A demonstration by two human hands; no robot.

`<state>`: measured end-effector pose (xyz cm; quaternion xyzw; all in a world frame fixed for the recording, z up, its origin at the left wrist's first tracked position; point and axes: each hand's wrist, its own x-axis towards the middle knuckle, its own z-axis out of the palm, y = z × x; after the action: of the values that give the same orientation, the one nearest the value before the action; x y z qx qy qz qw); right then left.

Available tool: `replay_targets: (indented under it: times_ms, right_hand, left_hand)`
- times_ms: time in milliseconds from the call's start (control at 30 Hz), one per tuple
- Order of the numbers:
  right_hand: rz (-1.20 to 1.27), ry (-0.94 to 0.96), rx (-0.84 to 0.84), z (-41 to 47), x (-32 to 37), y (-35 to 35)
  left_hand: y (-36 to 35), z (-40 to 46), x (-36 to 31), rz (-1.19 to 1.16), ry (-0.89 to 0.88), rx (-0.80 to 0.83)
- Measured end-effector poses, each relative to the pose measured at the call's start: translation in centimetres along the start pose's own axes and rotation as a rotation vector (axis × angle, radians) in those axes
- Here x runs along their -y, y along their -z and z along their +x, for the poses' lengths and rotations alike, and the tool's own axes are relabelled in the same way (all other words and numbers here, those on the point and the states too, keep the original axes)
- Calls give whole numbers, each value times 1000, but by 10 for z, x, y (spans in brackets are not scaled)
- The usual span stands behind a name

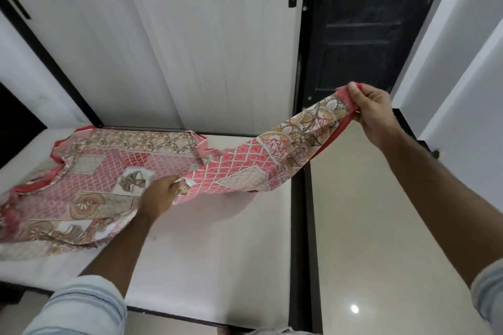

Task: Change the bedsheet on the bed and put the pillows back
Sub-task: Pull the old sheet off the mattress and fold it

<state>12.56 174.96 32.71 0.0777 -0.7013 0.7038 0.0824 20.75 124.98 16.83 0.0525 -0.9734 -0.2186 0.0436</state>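
Observation:
A red and pink patterned bedsheet (109, 171) lies partly bunched on the bare white mattress (206, 253) at the left. A long strip of the bedsheet stretches up and to the right through the air. My left hand (158, 198) grips the sheet at its near edge, low over the mattress. My right hand (373, 109) pinches the sheet's far end, raised beyond the mattress's right edge. No pillows are in view.
White sliding wardrobe doors (190, 49) stand right behind the bed. A dark door (359, 35) is at the back right, with a white wall (462, 90) beside it. A glossy cream floor (381, 253) runs along the bed's dark frame (302, 253) on the right.

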Motion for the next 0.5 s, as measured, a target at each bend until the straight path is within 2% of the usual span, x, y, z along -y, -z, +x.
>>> replay_targets:
  times_ms: [133, 233, 333, 500]
  right_hand:
    - [-3, 42, 136, 16, 22, -11]
    - [4, -21, 304, 26, 32, -22]
    - [-10, -59, 401, 38, 42, -47]
    - [-64, -5, 413, 60, 70, -115]
  left_hand:
    - [6, -7, 8, -138, 52, -13]
    - [13, -15, 9, -213, 98, -41]
    - [21, -19, 5, -227, 128, -9]
    - [43, -20, -56, -414, -13, 56]
